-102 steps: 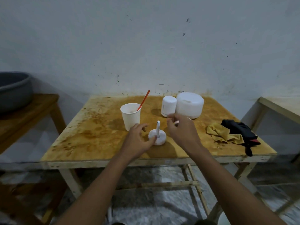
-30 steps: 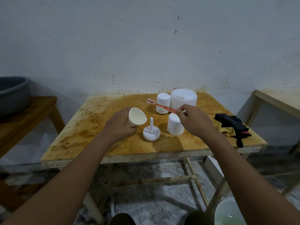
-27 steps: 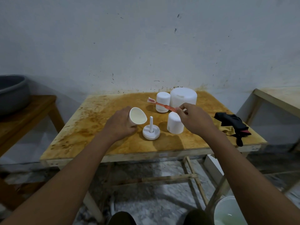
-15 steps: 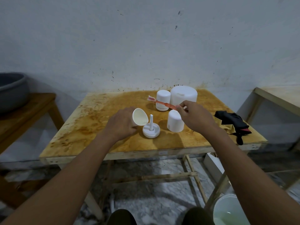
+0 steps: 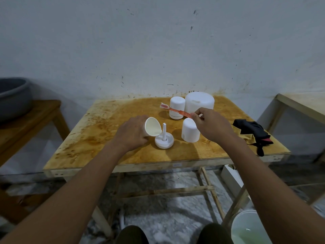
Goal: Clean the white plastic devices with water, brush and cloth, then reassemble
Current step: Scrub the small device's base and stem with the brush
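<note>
My left hand grips a white paper cup, tipped hard to the right so its lip hangs over the white round base with an upright stem. My right hand pinches the end of an orange toothbrush, its bristle head pointing left above the table. A small white cover stands just under that hand. Behind it stand a small white cylinder device and a larger white round device.
The stained wooden table carries a yellow cloth and a black cloth at its right edge. A grey basin sits on a bench at left. A white bucket with water stands on the floor, lower right.
My left hand has picked up the cup and tilted it further over the stemmed base. My right hand took the toothbrush out of the cup and holds it raised.
</note>
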`<state>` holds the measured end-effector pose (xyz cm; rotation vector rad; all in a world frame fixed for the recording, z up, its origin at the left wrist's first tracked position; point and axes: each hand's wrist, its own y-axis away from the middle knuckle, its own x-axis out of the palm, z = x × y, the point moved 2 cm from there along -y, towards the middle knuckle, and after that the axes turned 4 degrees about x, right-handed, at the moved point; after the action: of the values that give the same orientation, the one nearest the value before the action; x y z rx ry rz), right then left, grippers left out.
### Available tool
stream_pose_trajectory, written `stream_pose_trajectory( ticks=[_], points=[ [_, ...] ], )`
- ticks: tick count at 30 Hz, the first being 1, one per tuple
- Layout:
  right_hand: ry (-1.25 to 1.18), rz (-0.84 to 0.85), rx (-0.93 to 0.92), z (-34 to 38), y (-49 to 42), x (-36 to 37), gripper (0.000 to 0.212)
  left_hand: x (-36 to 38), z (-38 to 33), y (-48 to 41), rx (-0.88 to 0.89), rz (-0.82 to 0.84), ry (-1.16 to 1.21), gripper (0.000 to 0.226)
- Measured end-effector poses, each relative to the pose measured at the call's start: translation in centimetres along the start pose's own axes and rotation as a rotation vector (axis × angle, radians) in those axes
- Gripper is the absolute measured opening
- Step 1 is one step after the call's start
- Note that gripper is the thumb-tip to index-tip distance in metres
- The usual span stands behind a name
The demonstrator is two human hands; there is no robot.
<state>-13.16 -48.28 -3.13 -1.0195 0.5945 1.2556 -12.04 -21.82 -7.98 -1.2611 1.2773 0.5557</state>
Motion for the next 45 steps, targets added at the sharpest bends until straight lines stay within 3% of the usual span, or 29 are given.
stream_pose_trajectory(
  ticks=[11,19,29,35,41,45],
  points=[
    [-0.002,0.017,0.02,0.0,0.3,-0.3,0.034,-0.1,-0.2,0.1,-0.06,-0.025,0.114,0.072],
    [-0.185,0.122,0.106,-0.6,1.4,0.8,0.023,0.4,0.2,0.0,-0.35,-0.199,0.533,0.069],
    [-0.153,0.239,0.191,-1.2,4.2,2.7,0.025,2.6,0.2,-1.3,-0.673,-0.455,0.742,0.076],
    [-0.079,0.165,0.132,-1.8,5.2,2.6,0.019,3.1,0.2,-1.2,-0.676,-0.491,0.777,0.078],
    [0.006,0.15,0.054,-1.5,5.5,2.2,0.023,3.2,0.5,-0.2,-0.723,-0.402,0.764,0.097],
    [0.062,0.118,-0.006,-1.0,5.6,1.9,0.033,2.6,-0.6,2.1,-0.729,-0.457,0.498,0.077]
  ],
)
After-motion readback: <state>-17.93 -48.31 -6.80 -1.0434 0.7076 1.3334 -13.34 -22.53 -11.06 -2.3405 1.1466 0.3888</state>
